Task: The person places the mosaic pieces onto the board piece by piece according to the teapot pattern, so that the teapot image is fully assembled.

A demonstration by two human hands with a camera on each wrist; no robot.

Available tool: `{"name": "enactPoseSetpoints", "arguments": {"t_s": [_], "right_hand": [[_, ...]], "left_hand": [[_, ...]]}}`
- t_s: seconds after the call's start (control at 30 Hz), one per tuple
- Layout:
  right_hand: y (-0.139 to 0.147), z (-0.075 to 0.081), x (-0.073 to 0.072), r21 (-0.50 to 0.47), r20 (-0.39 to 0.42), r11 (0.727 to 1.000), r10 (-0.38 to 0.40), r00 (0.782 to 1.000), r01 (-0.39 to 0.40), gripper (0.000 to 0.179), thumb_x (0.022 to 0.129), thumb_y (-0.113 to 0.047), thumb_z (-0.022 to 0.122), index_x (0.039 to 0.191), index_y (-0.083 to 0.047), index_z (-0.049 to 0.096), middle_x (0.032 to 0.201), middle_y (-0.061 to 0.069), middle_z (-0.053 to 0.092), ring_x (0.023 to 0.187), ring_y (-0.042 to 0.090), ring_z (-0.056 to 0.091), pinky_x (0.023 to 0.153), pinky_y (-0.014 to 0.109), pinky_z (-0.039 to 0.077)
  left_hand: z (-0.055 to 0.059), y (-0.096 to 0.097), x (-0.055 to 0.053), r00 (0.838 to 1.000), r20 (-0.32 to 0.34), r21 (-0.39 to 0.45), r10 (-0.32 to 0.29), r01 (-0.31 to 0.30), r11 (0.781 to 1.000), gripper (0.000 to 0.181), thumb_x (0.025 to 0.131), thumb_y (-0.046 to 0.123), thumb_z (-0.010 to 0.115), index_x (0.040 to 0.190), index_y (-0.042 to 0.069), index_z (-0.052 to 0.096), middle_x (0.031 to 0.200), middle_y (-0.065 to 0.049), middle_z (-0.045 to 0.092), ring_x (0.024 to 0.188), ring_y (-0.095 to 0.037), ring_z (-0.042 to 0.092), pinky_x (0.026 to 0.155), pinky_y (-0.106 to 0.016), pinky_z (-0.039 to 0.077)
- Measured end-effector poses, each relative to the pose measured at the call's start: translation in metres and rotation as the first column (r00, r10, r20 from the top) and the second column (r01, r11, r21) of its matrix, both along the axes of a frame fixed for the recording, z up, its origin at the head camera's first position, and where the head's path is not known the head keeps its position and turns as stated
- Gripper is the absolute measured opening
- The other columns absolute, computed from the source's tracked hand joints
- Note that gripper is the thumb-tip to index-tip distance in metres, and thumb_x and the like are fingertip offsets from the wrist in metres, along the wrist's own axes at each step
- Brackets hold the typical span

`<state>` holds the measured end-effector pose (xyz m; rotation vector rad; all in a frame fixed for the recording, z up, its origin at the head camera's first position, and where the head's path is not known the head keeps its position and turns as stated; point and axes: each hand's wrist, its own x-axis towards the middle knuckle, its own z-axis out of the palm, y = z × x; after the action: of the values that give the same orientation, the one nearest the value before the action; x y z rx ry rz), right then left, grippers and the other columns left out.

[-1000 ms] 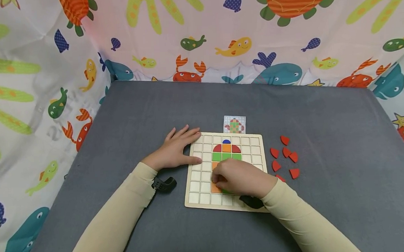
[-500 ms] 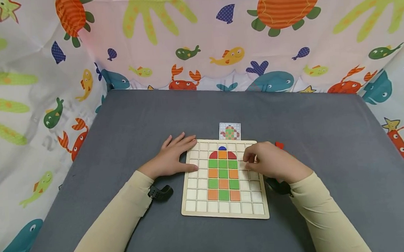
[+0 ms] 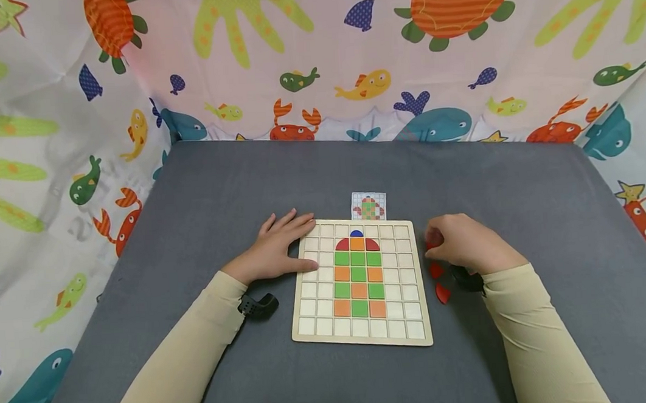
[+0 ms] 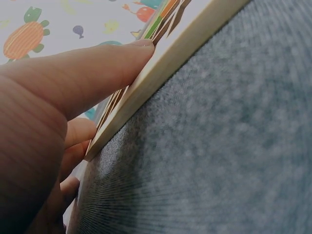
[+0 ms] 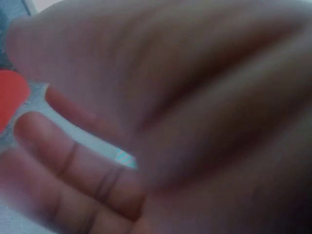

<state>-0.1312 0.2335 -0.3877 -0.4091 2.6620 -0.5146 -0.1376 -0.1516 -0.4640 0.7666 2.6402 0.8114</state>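
Observation:
A pale wooden grid board (image 3: 315, 326) lies flat, with orange, green, dark red and blue pieces set in its middle columns. My left hand (image 3: 273, 250) rests at its left edge with spread fingers; in the left wrist view the thumb (image 4: 105, 68) lies over the rim. Right of the board, my right hand (image 3: 470, 242) hovers over loose red pieces with rounded edges, such as one red piece (image 3: 442, 293). The right fingers are loosely bent, hiding some pieces. In the right wrist view a red piece (image 5: 10, 100) shows just beyond the fingertips.
A small printed pattern card (image 3: 369, 206) lies against the board's far edge. The table has a grey cloth (image 3: 234, 188). A curtain (image 3: 331, 37) with sea animals hangs behind and along the sides.
My right hand has gone from the lower middle of the board to the red pieces on the right, uncovering the set pieces. The left hand stays at the board's edge.

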Motion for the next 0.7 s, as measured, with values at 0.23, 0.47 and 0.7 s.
{"name": "enactPoseSetpoints", "arguments": {"t_s": [0.23, 0.47, 0.7], "right_hand": [[0.001, -0.008, -0.004, 0.012, 0.042, 1.0, -0.027, 0.999, 0.027, 0.013, 0.088, -0.014, 0.08, 0.087, -0.009, 0.068, 0.078, 0.006, 0.061, 0.06, 0.021, 0.056, 0.046, 0.037, 0.049], [0.004, -0.012, -0.008, 0.007, -0.001, 1.0, -0.015, 1.0, 0.015, 0.017, 0.086, -0.013, 0.083, 0.085, -0.009, 0.067, 0.077, 0.005, 0.061, 0.067, 0.021, 0.056, 0.057, 0.035, 0.047], [0.006, -0.013, -0.01, 0.004, -0.006, 1.0, 0.012, 1.0, -0.012, 0.015, 0.085, -0.011, 0.082, 0.085, -0.007, 0.068, 0.077, 0.004, 0.062, 0.069, 0.02, 0.056, 0.061, 0.034, 0.046]], "left_hand": [[0.003, -0.001, -0.001, 1.0, 0.005, -0.001, -0.005, 0.005, 1.0, 0.095, 0.091, 0.055, 0.078, 0.167, 0.019, 0.032, 0.174, 0.003, 0.025, 0.164, -0.028, 0.006, 0.127, -0.058, -0.009], [0.004, -0.002, -0.002, 1.0, 0.011, -0.005, -0.008, 0.008, 1.0, 0.095, 0.092, 0.056, 0.077, 0.167, 0.019, 0.032, 0.175, 0.003, 0.023, 0.164, -0.027, 0.006, 0.127, -0.058, -0.01], [0.001, -0.002, 0.0, 1.0, 0.011, 0.009, -0.01, 0.01, 1.0, 0.095, 0.092, 0.055, 0.078, 0.167, 0.018, 0.033, 0.174, 0.002, 0.025, 0.164, -0.028, 0.006, 0.127, -0.059, -0.009]]}}
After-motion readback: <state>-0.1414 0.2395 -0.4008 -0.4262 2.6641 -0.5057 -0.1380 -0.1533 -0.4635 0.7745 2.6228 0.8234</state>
